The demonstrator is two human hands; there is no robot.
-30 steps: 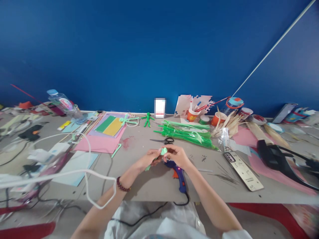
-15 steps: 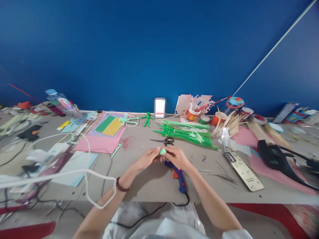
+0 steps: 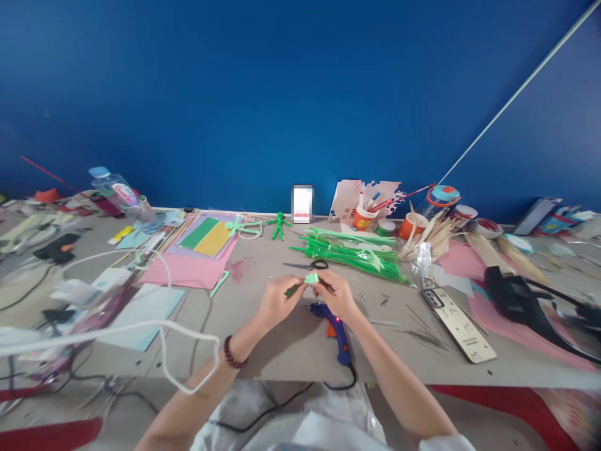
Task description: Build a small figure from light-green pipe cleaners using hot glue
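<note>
A small pale green bundle of pipe cleaner is pinched between my two hands above the table. My left hand grips it from the left with thumb and fingers closed. From the other side, the fingertips of my right hand are closed on it; they partly cover it. Just below my right hand lies a blue hot glue gun with an orange trigger and a small red light. Black-handled scissors lie just beyond my fingers.
A bundle of green pipe cleaners lies behind the hands, near a green pipe cleaner figure. A phone and thin dark sticks are at right. A white cable crosses my left forearm; pink paper lies left.
Both hands have lifted slightly and turned, bringing more of the pale green bundle into sight. The glue gun and scissors stay where they were.
</note>
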